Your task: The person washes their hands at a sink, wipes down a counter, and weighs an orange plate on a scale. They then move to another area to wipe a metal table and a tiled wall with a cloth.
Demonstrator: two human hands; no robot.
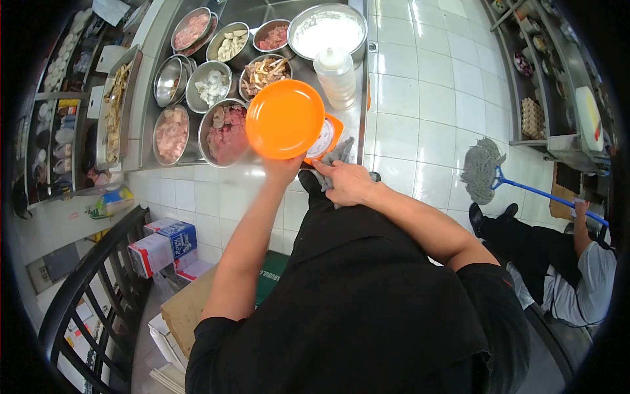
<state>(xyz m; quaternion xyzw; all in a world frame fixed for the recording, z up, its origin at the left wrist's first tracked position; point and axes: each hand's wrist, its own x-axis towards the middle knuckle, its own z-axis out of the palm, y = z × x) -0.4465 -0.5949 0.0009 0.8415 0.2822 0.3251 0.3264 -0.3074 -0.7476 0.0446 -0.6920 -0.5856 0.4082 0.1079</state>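
Note:
An orange kitchen scale (285, 119) with a round plate on top and a white dial stands at the steel counter's front edge. My left hand (283, 168) is at the scale's near side, under the plate's rim, its fingers mostly hidden. My right hand (348, 182) is closed on a grey cloth (339, 155) beside the dial. Behind the scale stand a white squeeze bottle (336, 80) and a bowl of white powder (328, 31). To the left are a bowl of red meat (227, 133), a bowl of mushroom strips (265, 73) and a bowl of white pieces (211, 87).
At the right, a person (571, 276) holds a blue-handled mop (484, 172) on the tiled floor. Shelves (535, 72) line the right side. A black railing (85, 282) and stacked boxes (164, 247) are at lower left.

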